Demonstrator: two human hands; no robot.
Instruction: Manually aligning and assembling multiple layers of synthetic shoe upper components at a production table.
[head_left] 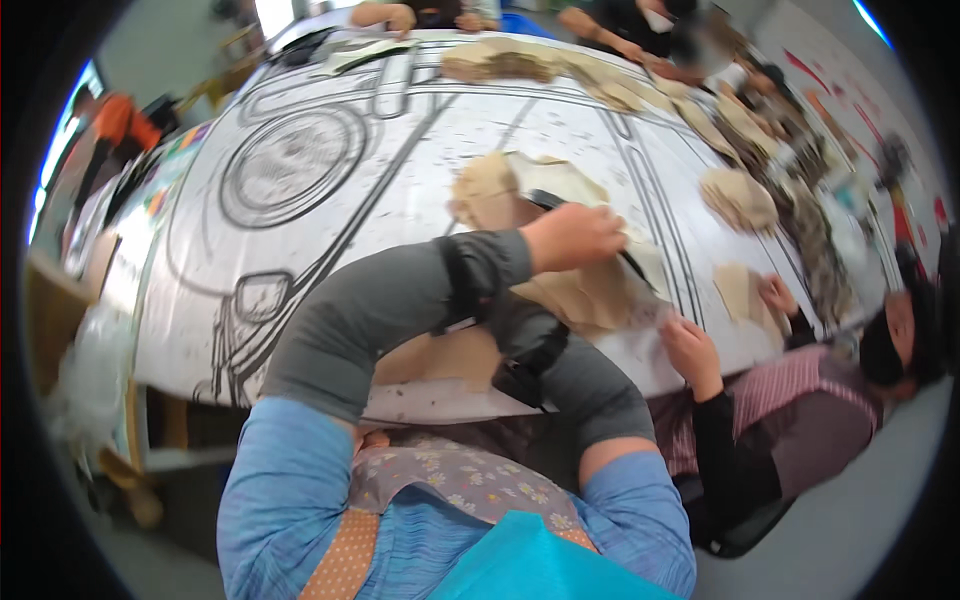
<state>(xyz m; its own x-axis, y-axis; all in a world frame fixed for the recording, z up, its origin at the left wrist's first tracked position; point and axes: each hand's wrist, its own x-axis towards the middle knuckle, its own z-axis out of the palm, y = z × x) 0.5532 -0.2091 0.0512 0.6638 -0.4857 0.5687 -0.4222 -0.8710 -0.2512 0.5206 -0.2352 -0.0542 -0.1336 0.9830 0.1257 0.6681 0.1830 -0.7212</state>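
Note:
My left hand (pixel 578 237) reaches across above the table, its fingers pinched together over a tan and cream fabric piece (pixel 562 180). What lies between those fingertips is too blurred to name; a dark strip (pixel 634 266) runs just below them. My right forearm (pixel 527 335) passes under the left one, and my right hand is mostly hidden behind it, close to the tan pieces. A black curved object (pixel 545 199) shows beside my left hand. More tan fabric (pixel 580 298) lies under my arms, and another flat tan piece (pixel 440 360) sits nearer the table's front edge.
The table (pixel 400 200) has a white cover printed with black line drawings. At the right, a co-worker's hands (pixel 692 352) are close to my work, beside a tan piece (pixel 740 292). Stacked tan pieces (pixel 738 198) and a long fabric pile (pixel 500 60) lie farther off, near other people.

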